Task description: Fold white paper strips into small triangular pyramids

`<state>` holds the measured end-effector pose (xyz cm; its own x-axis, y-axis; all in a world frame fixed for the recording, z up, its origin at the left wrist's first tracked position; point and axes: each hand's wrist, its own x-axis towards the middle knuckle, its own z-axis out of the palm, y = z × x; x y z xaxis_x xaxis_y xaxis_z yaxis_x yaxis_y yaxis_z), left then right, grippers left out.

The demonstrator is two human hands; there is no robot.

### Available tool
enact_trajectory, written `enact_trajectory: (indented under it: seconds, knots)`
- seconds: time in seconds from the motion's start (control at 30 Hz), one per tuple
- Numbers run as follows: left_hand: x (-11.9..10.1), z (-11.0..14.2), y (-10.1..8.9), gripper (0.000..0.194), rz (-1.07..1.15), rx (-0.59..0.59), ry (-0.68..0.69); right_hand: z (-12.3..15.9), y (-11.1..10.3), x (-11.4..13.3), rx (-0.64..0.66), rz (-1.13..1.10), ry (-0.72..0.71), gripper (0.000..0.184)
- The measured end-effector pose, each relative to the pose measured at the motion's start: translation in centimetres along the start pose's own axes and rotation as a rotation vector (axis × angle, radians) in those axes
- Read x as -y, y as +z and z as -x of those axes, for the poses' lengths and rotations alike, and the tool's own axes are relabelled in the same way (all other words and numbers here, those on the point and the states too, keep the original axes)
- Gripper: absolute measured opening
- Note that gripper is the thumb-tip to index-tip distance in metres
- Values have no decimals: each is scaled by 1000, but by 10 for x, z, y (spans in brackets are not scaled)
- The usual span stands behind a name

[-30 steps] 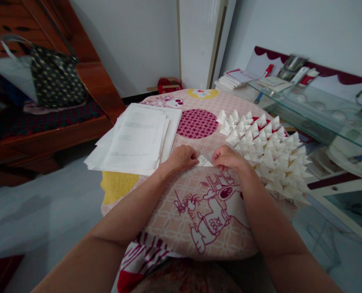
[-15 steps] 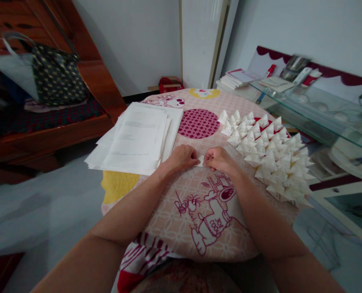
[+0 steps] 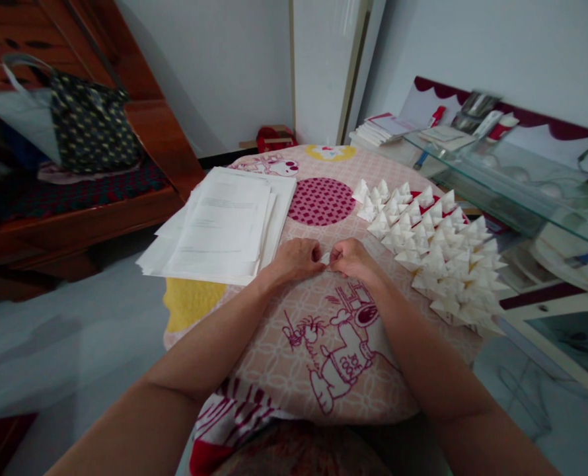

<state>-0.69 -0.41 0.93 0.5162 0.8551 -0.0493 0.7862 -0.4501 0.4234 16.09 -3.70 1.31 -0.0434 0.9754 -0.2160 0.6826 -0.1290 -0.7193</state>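
My left hand and my right hand meet knuckle to knuckle over a pink cartoon-printed cloth. Both pinch a small white folded paper piece, of which only a sliver shows between the fingers. A heap of several white folded paper triangles lies just right of my right hand. A stack of white paper sheets lies to the left of my left hand.
A glass shelf with papers and small items runs along the right. A dark dotted bag rests on a wooden bench at left. A pile of booklets sits at the back. Grey floor lies at lower left.
My right hand has slid left toward my left hand, and the paper strip between them has shrunk to a small folded piece almost hidden by the fingers.
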Motion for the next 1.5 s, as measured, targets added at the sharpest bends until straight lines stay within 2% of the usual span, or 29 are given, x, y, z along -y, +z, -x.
enact_trajectory:
  seconds: [0.23, 0.5, 0.57, 0.67, 0.8, 0.87, 0.93, 1.03, 1.1, 1.2, 1.27, 1.5]
  knots:
    - [5, -3, -3, 14, 161, 68, -13, 0, 1, -3, 0, -30, -20, 25]
    - [24, -3, -9, 41, 346, 162, 92, 4, -1, -2, -14, -35, -27, 22]
    - [24, -3, -9, 37, 381, 171, 105, 5, -1, -3, -14, -59, -32, 20]
    - [17, -4, -4, 23, 305, 87, 57, 6, -1, -5, 2, -114, -39, 18]
    - [6, -5, 4, 14, 146, -13, -34, 6, -1, -10, 22, -201, -50, 18]
    - [6, -5, 4, 16, 211, -16, -22, 5, -5, -16, -8, -262, -73, 13]
    - [10, -6, 3, 20, 366, -16, 6, 2, -12, -23, -97, -326, -97, 9]
    - [15, -6, 1, 24, 574, -82, 44, 0, -24, -31, -200, -359, -115, 22]
    - [15, -7, 0, 25, 651, -139, 79, 0, -29, -32, -150, -341, -135, 29]
    - [12, -5, 1, 25, 729, -181, 136, 2, -27, -29, -2, -338, -166, 30]
    - [10, -4, 1, 26, 769, -159, 159, 4, -22, -25, 37, -374, -178, 32]
    - [7, 0, -2, 46, 736, 3, 290, 10, -18, -19, 20, -493, -200, 40]
